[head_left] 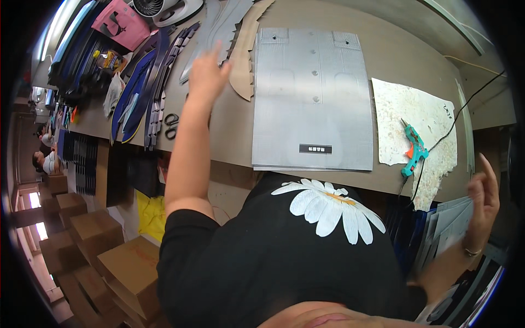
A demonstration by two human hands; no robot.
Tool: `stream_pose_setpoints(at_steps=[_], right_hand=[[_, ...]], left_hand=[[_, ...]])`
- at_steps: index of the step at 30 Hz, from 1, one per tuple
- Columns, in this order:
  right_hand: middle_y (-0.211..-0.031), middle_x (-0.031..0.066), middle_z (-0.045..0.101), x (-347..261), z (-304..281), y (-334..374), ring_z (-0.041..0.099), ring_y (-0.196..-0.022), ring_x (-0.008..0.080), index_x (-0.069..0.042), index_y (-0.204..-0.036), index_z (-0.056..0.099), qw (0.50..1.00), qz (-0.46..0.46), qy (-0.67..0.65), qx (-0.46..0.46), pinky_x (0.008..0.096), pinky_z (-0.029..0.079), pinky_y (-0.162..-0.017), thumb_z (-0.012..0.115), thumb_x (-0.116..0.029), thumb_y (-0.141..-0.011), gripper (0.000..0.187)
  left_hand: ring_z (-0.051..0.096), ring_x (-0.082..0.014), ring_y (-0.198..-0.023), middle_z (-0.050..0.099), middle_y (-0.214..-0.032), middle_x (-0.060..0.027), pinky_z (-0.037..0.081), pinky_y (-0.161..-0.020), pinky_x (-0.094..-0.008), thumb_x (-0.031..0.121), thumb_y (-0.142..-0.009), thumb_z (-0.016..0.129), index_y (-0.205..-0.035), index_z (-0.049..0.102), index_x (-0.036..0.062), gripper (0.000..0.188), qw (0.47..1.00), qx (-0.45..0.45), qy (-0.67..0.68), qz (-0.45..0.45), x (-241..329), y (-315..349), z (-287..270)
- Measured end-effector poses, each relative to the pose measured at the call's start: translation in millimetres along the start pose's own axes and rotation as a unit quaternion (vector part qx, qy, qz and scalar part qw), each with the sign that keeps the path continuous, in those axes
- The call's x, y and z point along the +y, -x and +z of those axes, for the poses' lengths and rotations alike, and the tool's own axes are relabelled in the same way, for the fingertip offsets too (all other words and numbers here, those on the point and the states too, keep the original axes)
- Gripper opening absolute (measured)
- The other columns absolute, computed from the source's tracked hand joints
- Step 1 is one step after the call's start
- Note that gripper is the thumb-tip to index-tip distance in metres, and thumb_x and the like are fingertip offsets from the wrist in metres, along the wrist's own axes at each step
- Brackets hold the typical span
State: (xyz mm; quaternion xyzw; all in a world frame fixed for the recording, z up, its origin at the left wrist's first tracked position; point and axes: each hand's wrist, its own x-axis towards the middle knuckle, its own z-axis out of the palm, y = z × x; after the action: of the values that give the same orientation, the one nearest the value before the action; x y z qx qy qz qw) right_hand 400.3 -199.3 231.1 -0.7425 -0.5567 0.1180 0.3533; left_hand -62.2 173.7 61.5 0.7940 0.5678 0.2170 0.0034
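My left hand (pixel 208 79) reaches over the far left of the table, slightly blurred, thumb and a finger stretched out and nothing visible in it. Just beyond it lie grey curved cut panels (pixel 214 24), and beside them a tan curved piece with a notched edge (pixel 247 52). In front of me lies a stack of flat grey panels (pixel 311 120), printed like a shirt front with buttons and pockets. Off the table's right edge my right hand (pixel 484 191) is raised, fingers extended and blurred, above upright grey panels (pixel 451 224).
A teal glue gun (pixel 415 150) with a black cord rests on a glue-stained white sheet (pixel 394 109). Black scissors (pixel 170 126), blue curved pieces (pixel 131 101), a pink bag (pixel 121 23) and a fan (pixel 164 10) are at left. Cardboard boxes (pixel 134 268) stand at lower left.
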Motion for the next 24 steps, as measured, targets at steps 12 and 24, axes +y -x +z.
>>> stream_pose_setpoints(at_steps=[12, 24], right_hand=[[-0.067, 0.0035, 0.055, -146.4, 146.3, -30.5, 0.04, -0.045, 0.0116, -0.012, -0.112, 0.074, 0.617, -0.415, -0.561, -0.364, 0.0268, 0.027, -0.038, 0.062, 0.002, -0.09, 0.029], [-0.107, 0.0129, 0.065, -81.2, 205.3, -96.0, 0.063, -0.097, 0.0279, -0.009, -0.127, 0.063, 0.928, -0.367, 0.016, -0.067, 0.0393, 0.051, -0.082, 0.076, -0.009, -0.079, 0.05]], left_hand=[[0.068, -0.0359, -0.099, 0.07, -0.107, -0.0208, 0.053, -0.088, -0.0453, 0.024, -0.085, 0.066, -0.154, 0.034, 0.0119, 0.077, 0.986, -0.14, -0.08, -0.041, 25.4, -29.8, 36.9], [0.057, -0.009, -0.079, 0.064, -0.096, -0.0016, 0.048, -0.071, -0.0224, -0.008, -0.077, 0.056, -0.149, 0.047, 0.0064, 0.073, 0.952, -0.123, 0.27, -0.072, -4.1, -13.5, -60.2]])
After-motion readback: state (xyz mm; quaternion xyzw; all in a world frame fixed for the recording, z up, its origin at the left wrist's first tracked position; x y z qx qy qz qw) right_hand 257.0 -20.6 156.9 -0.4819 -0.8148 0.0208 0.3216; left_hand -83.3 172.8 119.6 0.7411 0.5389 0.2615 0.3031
